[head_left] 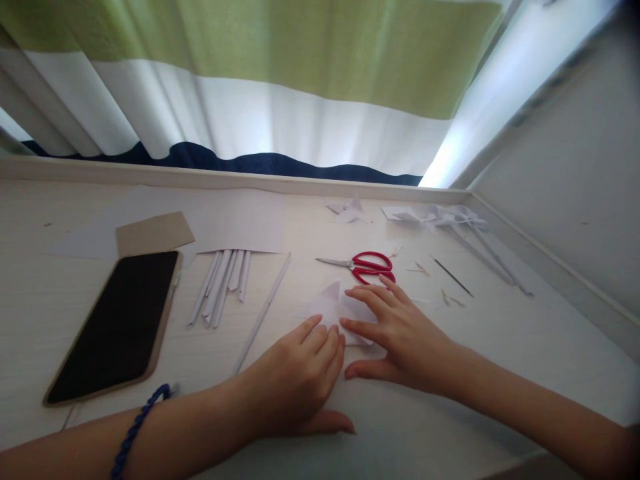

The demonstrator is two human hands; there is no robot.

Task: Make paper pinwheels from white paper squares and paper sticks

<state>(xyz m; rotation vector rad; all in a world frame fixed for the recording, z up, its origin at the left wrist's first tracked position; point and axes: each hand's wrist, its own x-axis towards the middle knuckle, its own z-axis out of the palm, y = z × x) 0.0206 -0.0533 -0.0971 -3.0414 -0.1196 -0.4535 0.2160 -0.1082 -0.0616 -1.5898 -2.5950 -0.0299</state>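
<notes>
Touching the folded white paper (331, 303), the left hand (306, 372) has curled fingers, grip indeterminate; the right hand (403, 333) has spread fingers over it, near red-handled scissors (352, 264)

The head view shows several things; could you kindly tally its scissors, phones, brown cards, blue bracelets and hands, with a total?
Scissors: 1
Phone: 1
Brown card: 1
Blue bracelet: 1
Hands: 2 (left hand, right hand)
Total: 6
</notes>
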